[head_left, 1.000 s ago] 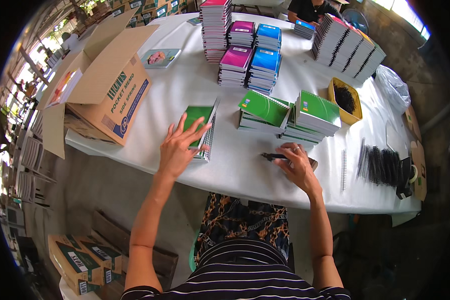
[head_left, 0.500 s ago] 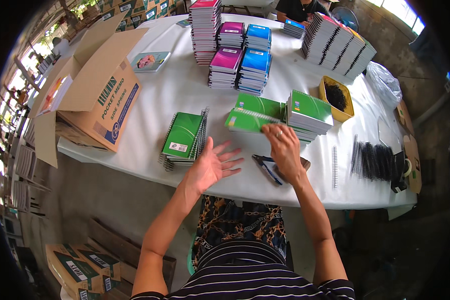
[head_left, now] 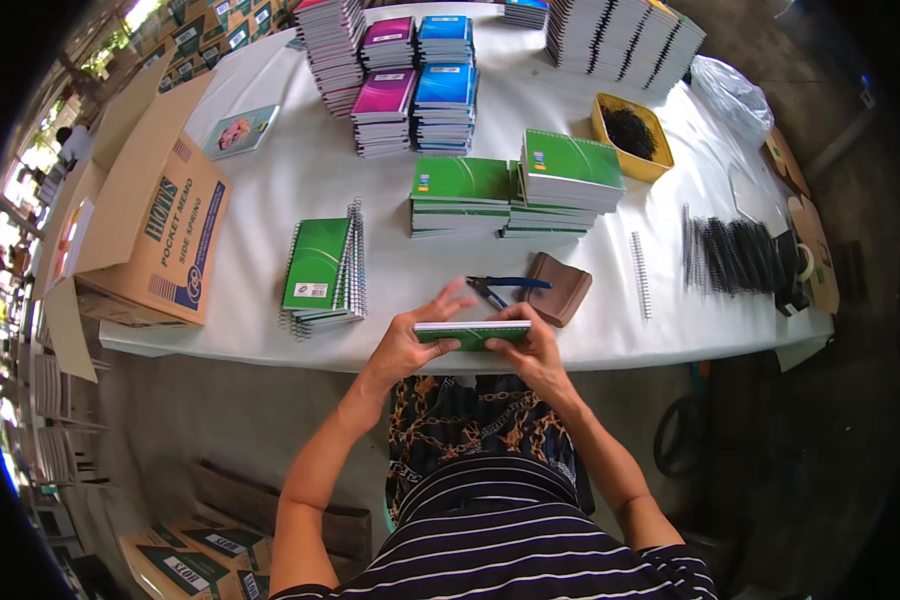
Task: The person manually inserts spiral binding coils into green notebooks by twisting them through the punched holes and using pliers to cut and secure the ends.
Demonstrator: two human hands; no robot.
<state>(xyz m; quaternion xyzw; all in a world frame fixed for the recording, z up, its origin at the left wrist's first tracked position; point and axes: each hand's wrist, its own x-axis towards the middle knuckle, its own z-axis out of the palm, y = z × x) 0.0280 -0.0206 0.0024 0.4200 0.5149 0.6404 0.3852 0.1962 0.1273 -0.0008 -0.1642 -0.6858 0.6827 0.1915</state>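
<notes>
A small green-covered notebook (head_left: 468, 337) is held between both hands near the table's front edge, its white page edge uppermost. My left hand (head_left: 402, 342) grips its left end with the thumb on the cover, while its upper fingers are lifted and blurred. My right hand (head_left: 540, 358) closes round the right end, thumb also on the cover. Just beyond lie blue-handled pliers (head_left: 510, 283), partly on a brown block (head_left: 558, 292). Coil-bound green notebooks (head_left: 318, 262) are piled to the left. Farther off stand stacks of green notebooks (head_left: 462, 180) without visible coils.
An open cardboard box (head_left: 170, 240) stands at the left. Purple notebooks (head_left: 385, 95) and blue notebooks (head_left: 447, 90) are stacked at the back. To the right are a yellow tray (head_left: 660, 168) of black pieces, a loose coil (head_left: 641, 275) and a heap of black coils (head_left: 732, 257).
My right hand has brought the green notebook from the stack toward me. My left hand, open before, now grips it too. The view has shifted, and the brown block shows more fully.
</notes>
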